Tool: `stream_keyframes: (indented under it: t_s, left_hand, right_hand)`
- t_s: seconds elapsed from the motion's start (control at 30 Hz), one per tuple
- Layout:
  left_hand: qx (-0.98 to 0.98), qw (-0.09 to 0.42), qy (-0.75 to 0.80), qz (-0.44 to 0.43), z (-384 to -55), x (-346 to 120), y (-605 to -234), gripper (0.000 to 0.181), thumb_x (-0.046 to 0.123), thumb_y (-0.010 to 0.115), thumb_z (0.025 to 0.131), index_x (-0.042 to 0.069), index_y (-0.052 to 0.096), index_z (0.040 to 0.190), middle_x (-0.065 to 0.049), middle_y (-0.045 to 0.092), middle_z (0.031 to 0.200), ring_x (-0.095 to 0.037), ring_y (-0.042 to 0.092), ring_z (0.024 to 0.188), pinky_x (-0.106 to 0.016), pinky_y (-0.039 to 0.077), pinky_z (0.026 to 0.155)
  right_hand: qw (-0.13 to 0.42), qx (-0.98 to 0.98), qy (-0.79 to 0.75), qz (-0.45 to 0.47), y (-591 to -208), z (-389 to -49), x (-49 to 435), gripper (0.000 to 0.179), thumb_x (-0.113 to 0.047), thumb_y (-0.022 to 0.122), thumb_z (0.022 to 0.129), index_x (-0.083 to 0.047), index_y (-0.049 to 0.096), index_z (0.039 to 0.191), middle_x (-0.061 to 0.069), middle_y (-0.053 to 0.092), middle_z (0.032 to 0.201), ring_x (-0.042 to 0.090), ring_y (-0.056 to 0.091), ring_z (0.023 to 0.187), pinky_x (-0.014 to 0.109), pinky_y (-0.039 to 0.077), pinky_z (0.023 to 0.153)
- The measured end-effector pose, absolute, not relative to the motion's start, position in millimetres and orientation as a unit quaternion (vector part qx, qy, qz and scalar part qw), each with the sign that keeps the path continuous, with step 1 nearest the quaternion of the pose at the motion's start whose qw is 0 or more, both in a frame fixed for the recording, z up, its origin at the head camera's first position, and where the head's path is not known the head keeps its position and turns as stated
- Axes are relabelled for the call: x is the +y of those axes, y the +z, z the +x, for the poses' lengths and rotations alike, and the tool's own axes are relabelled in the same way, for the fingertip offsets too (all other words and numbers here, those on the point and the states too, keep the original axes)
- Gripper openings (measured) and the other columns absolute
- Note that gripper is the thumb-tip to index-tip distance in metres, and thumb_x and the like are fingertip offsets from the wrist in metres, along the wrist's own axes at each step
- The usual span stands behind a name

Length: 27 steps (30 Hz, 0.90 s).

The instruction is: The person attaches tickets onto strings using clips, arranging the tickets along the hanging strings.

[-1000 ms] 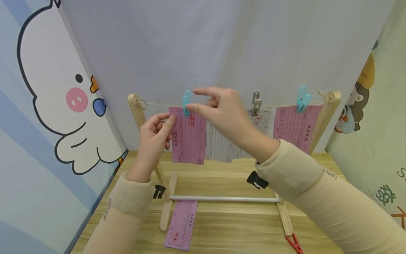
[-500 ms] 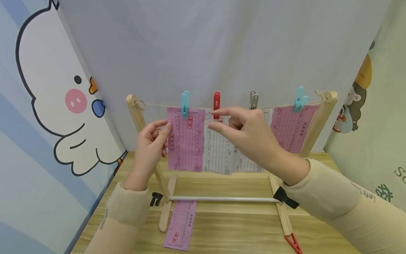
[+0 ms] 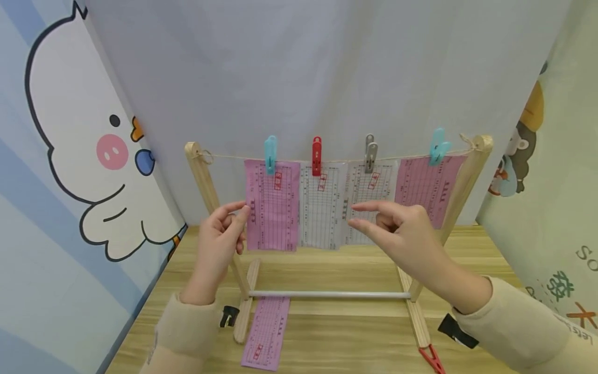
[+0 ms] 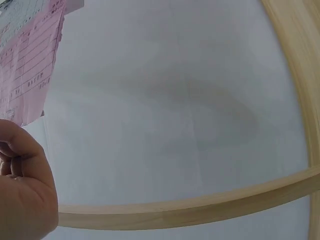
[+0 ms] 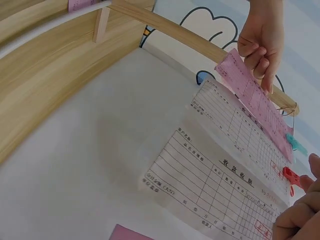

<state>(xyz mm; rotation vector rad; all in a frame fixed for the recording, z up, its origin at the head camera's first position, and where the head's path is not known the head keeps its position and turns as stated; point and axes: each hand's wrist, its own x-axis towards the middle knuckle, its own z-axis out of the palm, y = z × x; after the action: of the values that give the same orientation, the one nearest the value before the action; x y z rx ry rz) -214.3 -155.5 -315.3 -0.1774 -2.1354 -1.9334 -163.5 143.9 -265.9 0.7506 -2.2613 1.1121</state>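
My left hand (image 3: 219, 239) pinches the left edge of a pink receipt slip (image 3: 273, 221) between thumb and index finger. A teal clothespin (image 3: 270, 156) fastens that slip to a string. Beside it hang two white receipt slips (image 3: 320, 223), one under a red clothespin (image 3: 316, 157), the other under a grey metal clip (image 3: 370, 155). At the far right, another teal clothespin (image 3: 438, 148) holds a pink slip (image 3: 422, 182). In front of the white slips my right hand (image 3: 404, 228) holds nothing, its thumb and index finger apart, the other fingers curled.
The string (image 3: 233, 156) runs between two posts of a wooden stand (image 3: 203, 174), joined low by a white rod (image 3: 327, 294). On the table (image 3: 345, 337) lie a loose pink slip (image 3: 264, 335) and, at the stand's right foot, a red clothespin (image 3: 432, 358).
My right hand has let go of the teal clothespin on the left slip and moved right and down, uncovering the red clothespin. My left hand has slid lower along the slip's edge.
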Motion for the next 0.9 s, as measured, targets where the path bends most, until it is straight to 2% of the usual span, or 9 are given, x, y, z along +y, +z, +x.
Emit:
stream_keyframes:
  t_s: [0.3,0.53,0.9]
  left_hand:
    - [-0.723,0.118,-0.679,-0.038,-207,-155,-334,0.027,0.016,0.06,0.1,-0.001,0.061,0.121,0.007,0.048,0.058,-0.005,0.041,0.044,-0.017,0.039,0.043]
    - [-0.726,0.113,-0.678,-0.025,-203,-155,-344,0.03,0.016,0.06,0.1,-0.005,0.061,0.121,0.008,0.047,0.057,-0.005,0.04,0.043,-0.018,0.038,0.042]
    - [-0.716,0.095,-0.691,0.001,-197,-157,-361,0.028,0.017,0.059,0.1,-0.004,0.06,0.119,0.007,0.047,0.058,-0.005,0.04,0.045,-0.018,0.038,0.043]
  right_hand:
    - [0.26,-0.82,0.44,0.257,-286,-155,158,0.022,0.003,0.074,0.083,-0.001,0.074,0.105,-0.005,0.031,0.046,-0.002,0.02,0.044,0.022,0.025,0.039]
    - [0.243,-0.824,0.461,0.223,-301,-146,170,0.023,0.001,0.074,0.084,-0.003,0.074,0.107,-0.005,0.033,0.047,0.0,0.023,0.043,0.023,0.028,0.039]
    - [0.23,-0.831,0.482,0.155,-326,-134,185,0.02,0.001,0.074,0.084,-0.006,0.074,0.104,-0.002,0.029,0.048,0.002,0.019,0.043,0.024,0.024,0.037]
